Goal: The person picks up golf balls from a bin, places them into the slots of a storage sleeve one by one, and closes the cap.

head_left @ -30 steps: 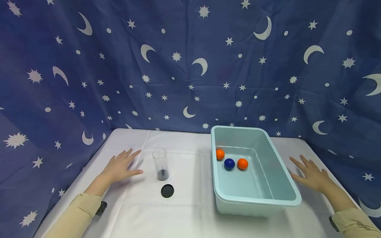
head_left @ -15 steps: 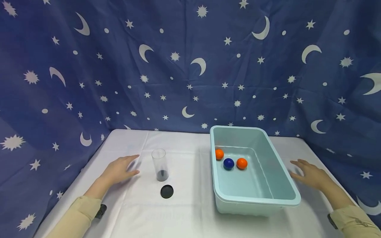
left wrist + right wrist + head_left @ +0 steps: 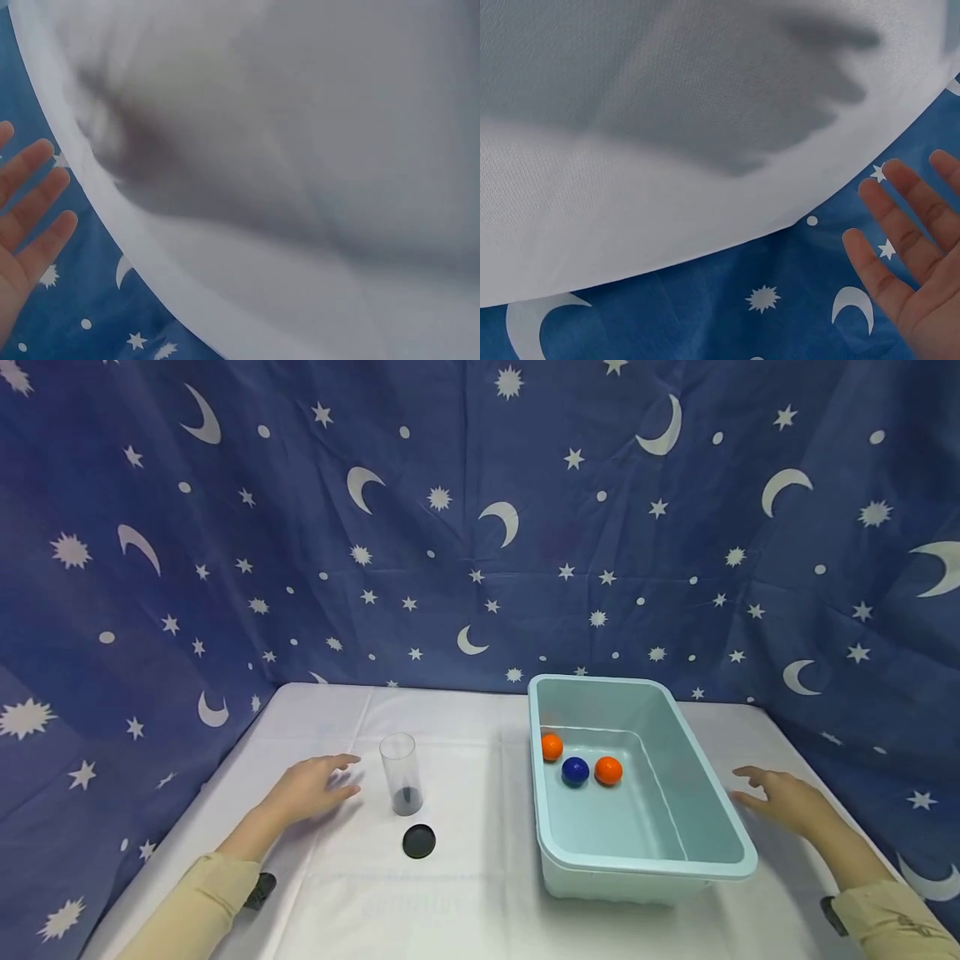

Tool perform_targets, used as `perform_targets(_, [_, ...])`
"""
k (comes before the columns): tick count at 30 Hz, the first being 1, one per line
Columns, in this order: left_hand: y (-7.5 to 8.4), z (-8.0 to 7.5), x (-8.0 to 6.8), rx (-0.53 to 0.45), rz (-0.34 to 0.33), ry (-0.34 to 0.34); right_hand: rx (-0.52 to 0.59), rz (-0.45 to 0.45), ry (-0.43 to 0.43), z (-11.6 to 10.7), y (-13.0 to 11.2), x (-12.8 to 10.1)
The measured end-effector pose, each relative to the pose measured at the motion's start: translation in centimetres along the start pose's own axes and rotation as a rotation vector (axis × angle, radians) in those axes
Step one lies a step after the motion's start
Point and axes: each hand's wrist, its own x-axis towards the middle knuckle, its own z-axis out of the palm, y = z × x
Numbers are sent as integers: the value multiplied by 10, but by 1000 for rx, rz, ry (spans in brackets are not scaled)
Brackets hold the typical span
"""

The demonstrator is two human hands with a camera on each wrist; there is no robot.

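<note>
My left hand [image 3: 307, 789] hovers over the white table, left of a clear plastic cylinder [image 3: 402, 772] and apart from it. The cylinder stands upright and looks dark at its bottom. Just in front of it lies a round black lid [image 3: 418, 841]. On the other side, my right hand [image 3: 787, 802] is held beside the right wall of a pale blue bin [image 3: 652, 863]. Neither hand holds anything. In the wrist views, the left hand [image 3: 30, 217] and the right hand [image 3: 922, 247] show extended fingers. Inside the bin are an orange ball [image 3: 552, 747], a blue ball [image 3: 575, 771] and another orange ball [image 3: 608, 770].
A white cloth covers the table [image 3: 465, 893]. Behind it and along the sides hangs a dark blue curtain [image 3: 420, 552] with moons and stars. The bin's raised rim stands between the right hand and the balls.
The fingers of both hands were spread wide and now look closer together and slightly bent. My left hand has shifted a little. The cylinder, lid, bin and balls stay in place.
</note>
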Motion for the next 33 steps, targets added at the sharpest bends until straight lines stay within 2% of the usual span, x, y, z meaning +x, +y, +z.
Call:
perform_targets(5, [5,3,4,-98,9,-6,16,-22,38,1,1,-2])
perform_targets(12, [12,10,8,-374,25,-56,49,-15,48,0,2,-4])
perform_targets(17, [15,11,10,-476,21,-70,60,-28,64,-2,-2,-6])
perform_targets(23, [15,8,12,-686,15,-135,22,-83,128,-12,-12,-8])
perform_targets(28, [15,9,11,-786,-18,-143,12,-135,199,-20,-21,-8])
perform_targets(33, [21,12,10,-861,-59,-139,11,-151,206,-31,-30,-10])
